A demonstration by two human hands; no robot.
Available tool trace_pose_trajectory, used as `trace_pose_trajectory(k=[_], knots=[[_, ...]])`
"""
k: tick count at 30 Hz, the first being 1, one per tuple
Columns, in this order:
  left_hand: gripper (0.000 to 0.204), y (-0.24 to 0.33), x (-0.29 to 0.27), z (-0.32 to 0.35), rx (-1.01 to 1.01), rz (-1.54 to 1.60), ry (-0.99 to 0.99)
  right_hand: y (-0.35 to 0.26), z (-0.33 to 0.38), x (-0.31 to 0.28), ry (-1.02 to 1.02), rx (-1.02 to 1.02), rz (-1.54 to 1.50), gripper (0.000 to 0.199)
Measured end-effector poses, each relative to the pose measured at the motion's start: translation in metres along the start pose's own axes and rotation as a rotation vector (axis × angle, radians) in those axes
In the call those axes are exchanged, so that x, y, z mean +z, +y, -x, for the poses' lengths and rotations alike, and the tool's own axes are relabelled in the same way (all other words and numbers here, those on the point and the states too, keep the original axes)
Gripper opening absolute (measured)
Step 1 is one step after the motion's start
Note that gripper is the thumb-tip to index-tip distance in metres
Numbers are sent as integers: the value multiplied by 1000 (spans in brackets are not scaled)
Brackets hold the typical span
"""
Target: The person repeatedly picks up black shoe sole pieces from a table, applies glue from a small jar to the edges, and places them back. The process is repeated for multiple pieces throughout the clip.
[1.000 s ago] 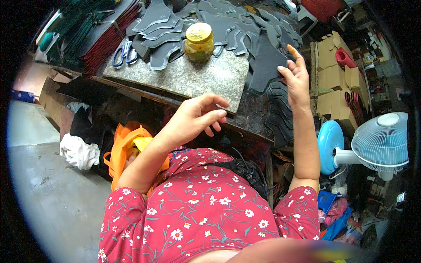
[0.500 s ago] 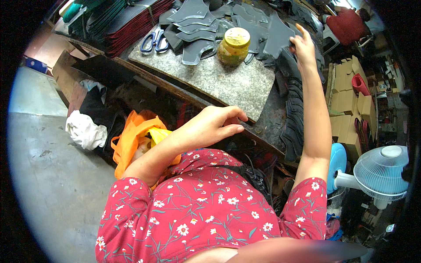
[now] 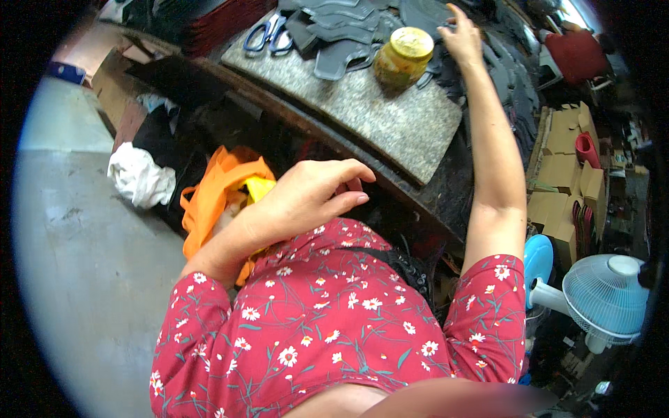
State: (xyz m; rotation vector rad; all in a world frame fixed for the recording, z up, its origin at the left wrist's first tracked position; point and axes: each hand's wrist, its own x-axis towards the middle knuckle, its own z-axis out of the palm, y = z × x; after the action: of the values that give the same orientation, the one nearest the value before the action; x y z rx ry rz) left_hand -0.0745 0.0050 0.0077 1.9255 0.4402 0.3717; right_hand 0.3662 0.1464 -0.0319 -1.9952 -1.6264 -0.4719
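Observation:
My right hand (image 3: pixel 463 40) reaches out to the far side of the table, its fingers at the edge of a flat dark grey cut piece (image 3: pixel 420 12). The index finger sticks up while the other fingers pinch the piece's edge; part of the grip is hidden. Nearer my body, my left hand (image 3: pixel 322 189) hovers before the table edge, loosely bent, thumb apart, holding nothing. A yellow-lidded jar (image 3: pixel 403 59) stands on the speckled stone slab (image 3: pixel 334 104). Beside it lie overlapping dark grey cut pieces (image 3: pixel 340 56) and blue-handled scissors (image 3: pixel 268 35).
Orange and yellow bags (image 3: pixel 221 191) and a white cloth (image 3: pixel 141 174) are left of my lap. On the right are a blue and white fan (image 3: pixel 605 289), cardboard boxes (image 3: pixel 557 177) and more dark pieces (image 3: pixel 512 90). A person in red (image 3: pixel 577 56) sits farther back.
The view has shifted, with the table now higher in it. My right hand has moved left and farther away with the dark grey piece. My left hand has moved slightly left.

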Motion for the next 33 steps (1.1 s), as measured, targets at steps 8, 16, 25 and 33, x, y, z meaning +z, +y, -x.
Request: trace_pose_trajectory(k=[8, 16, 25, 33], knots=[[29, -21, -71, 84, -398, -676, -484, -54, 82, -93, -102, -81, -427, 56], [23, -135, -24, 133, -645, -732, -737, -98, 175, -149, -218, 68, -628, 58], [54, -190, 32, 156, -536, -786, -321, -104, 225, -198, -169, 271, -699, 57], [50, -188, 17, 129, -513, -1098, -405, -106, 250, -233, -91, 293, -625, 53]])
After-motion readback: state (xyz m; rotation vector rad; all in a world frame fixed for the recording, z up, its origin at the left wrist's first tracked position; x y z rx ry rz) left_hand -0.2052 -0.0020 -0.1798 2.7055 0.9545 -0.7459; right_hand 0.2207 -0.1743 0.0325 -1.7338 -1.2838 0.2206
